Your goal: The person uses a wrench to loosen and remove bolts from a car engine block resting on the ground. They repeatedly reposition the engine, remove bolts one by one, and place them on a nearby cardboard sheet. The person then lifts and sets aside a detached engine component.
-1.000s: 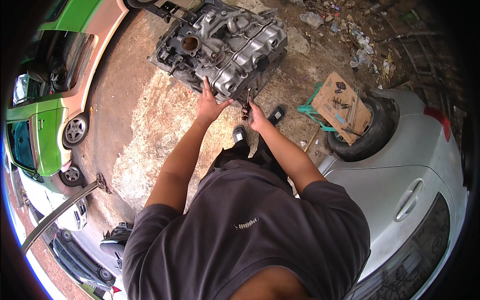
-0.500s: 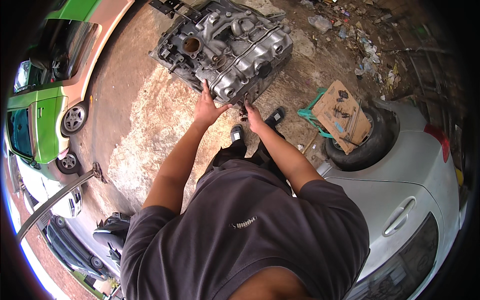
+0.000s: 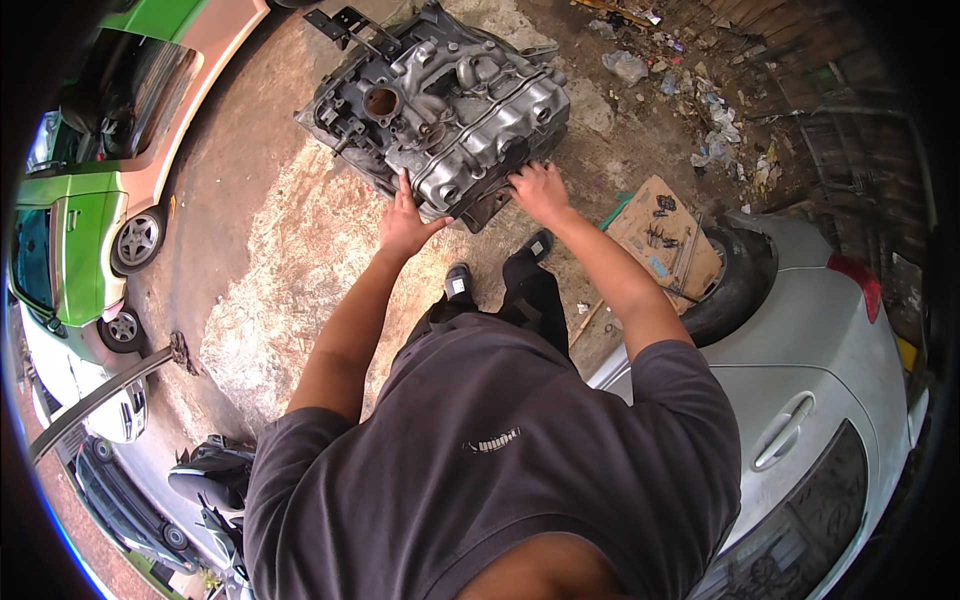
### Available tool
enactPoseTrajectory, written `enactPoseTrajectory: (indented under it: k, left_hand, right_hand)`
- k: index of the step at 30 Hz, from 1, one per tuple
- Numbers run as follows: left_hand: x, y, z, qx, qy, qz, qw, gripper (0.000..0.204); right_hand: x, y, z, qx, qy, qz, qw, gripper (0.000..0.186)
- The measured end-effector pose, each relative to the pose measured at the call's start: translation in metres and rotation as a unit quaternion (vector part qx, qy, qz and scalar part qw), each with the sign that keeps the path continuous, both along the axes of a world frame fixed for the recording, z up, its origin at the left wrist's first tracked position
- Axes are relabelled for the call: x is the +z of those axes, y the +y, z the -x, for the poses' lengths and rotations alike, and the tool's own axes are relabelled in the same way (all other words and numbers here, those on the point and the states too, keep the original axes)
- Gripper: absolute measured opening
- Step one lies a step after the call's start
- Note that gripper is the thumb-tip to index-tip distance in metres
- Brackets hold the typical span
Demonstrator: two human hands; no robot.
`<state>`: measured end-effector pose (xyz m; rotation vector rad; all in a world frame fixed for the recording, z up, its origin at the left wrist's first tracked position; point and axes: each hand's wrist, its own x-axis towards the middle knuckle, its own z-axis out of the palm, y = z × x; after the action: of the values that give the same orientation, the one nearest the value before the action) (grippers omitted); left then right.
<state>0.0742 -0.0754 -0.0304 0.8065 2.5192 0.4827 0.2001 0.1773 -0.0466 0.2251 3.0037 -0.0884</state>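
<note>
Head view, left hand (image 3: pixel 405 225) spread flat against grey cast-metal engine block (image 3: pixel 440 110), right hand (image 3: pixel 540 190) open, fingers pressing its near edge, nothing gripped

Your hands rest on the engine block (image 3: pixel 440 110): cast metal, dull grey, grimy and rough. Ground (image 3: pixel 290 250) is rough stained concrete. Cardboard sheet (image 3: pixel 665 235) is matt brown, soiled. Silver car (image 3: pixel 800 400) has glossy painted metal. Your shirt (image 3: pixel 500 460) is matt cloth.

A flattened brown cardboard box (image 3: pixel 665 238) lies on the ground beside the silver car's tyre (image 3: pixel 740 285)
</note>
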Motion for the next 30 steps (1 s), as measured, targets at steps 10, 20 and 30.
enactPoseTrajectory:
  k: [10,20,30]
  left_hand:
    - [-0.005,-0.004,-0.001,-0.003,0.025,-0.021,0.999,0.132]
    - [0.0,-0.005,0.001,-0.012,0.005,-0.029,1.0,0.132]
    - [0.004,-0.004,0.002,-0.021,-0.016,-0.01,1.0,0.133]
  right_hand:
    - [0.046,-0.016,-0.009,0.016,0.069,-0.03,0.997,0.019]
    - [-0.052,-0.047,-0.068,-0.439,0.112,0.604,0.656,0.021]
    - [-0.072,-0.12,-0.036,-0.508,0.069,0.775,0.369,0.036]
